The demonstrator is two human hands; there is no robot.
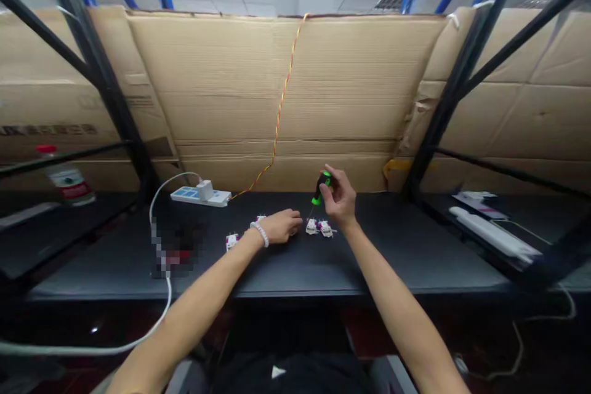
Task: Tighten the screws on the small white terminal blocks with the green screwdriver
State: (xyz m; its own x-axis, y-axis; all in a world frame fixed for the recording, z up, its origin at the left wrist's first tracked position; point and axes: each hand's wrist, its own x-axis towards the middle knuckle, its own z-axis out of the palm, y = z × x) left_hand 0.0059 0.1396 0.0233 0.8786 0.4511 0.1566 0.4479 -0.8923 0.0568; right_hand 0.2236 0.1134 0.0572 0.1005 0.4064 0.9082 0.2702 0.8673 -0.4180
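My right hand (340, 198) grips a screwdriver (323, 182) with a black and green handle, its thin shaft slanting down to the left. The tip reaches near a small white part with purple bits (311, 226). A second such white part (325, 229) sits beside it, just below my right hand. My left hand (282, 226), a white bracelet at the wrist, is low over the dark tabletop left of these parts. Its fingers are curled together, and what they hold, if anything, is hidden. Another white and purple part (231, 241) lies left of my left wrist; one more is partly hidden behind it.
A white power strip (199, 196) with a plugged-in adapter stands at the back left, its white cable (168, 295) looping forward. A twisted red-yellow wire (278, 117) runs up the cardboard wall (351, 80). Black metal posts flank the table; a bottle (71, 181) stands left.
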